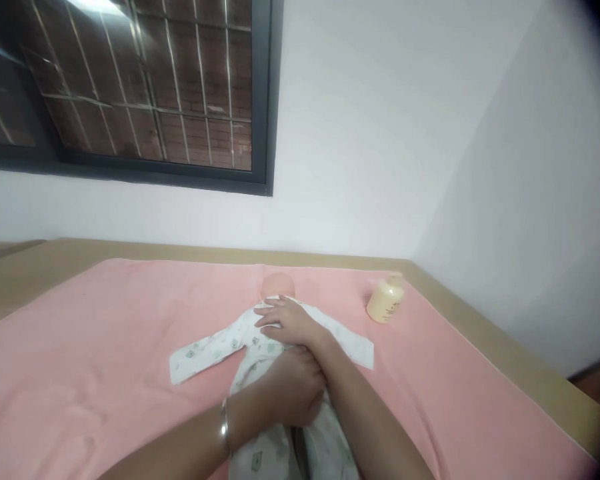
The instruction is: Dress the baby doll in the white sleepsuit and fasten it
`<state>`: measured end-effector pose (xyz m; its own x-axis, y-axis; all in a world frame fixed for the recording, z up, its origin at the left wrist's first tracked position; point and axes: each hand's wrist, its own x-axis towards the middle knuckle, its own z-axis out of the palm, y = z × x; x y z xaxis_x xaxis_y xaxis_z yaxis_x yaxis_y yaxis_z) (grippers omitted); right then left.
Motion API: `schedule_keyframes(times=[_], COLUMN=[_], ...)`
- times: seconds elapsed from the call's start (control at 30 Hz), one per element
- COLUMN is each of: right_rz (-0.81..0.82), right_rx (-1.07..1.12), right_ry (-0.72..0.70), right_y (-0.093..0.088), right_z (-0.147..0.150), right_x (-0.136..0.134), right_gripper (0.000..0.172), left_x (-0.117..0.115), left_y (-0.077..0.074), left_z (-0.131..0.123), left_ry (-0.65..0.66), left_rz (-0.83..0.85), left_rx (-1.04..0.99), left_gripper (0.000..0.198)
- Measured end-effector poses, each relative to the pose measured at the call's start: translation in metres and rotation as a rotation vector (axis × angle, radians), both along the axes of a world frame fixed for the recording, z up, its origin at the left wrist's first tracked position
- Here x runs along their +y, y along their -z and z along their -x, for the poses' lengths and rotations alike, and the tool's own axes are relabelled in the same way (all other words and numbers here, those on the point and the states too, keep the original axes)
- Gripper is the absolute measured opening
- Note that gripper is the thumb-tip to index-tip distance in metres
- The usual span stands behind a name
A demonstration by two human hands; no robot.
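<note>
A white baby romper (pixel 207 353) with small green prints lies spread out on a pink sheet, both sleeves stretched to the sides. Above its collar shows a smooth, round, pinkish head-like shape (pixel 279 285). My right hand (pixel 287 322) rests flat on the chest of the romper, fingers spread apart and holding nothing. Just below it, my left hand (pixel 293 387) is closed in a fist over the romper's middle, against my right wrist. What its fingers hold, if anything, is hidden. A silver bracelet (pixel 225 427) circles my left wrist. Between the trouser legs is a dark gap.
The pink sheet (pixel 105 333) covers a tan surface (pixel 130 249) that meets a white wall (pixel 350 133). A cream bottle (pixel 386 300) leans tilted on the sheet at the right. A dark-framed, barred window (pixel 155 87) is at the upper left.
</note>
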<state>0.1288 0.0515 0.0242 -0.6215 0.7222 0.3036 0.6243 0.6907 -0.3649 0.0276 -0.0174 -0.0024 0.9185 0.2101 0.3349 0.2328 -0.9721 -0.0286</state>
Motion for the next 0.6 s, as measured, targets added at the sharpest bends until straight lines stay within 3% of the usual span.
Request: schedule_keyframes(times=[0.33,0.5,0.6], right_rz=[-0.064,-0.168,-0.186], right_rx=[-0.054,-0.160,-0.214], right_ry=[0.153,0.007,-0.088], right_y=[0.007,0.007,0.003], right_z=[-0.008,-0.004,0.000], right_x=[0.003,-0.006,-0.006], right_gripper=[0.044,0.040,0.033], left_x=[-0.001,-0.005,-0.004], left_y=[0.002,0.001,0.004], left_z=[-0.001,0.002,0.003], left_ry=[0.001,0.007,-0.006], left_rz=[0.004,-0.172,-0.173], left_rx=[0.019,0.187,0.191], left_gripper=[0.016,0.010,0.012])
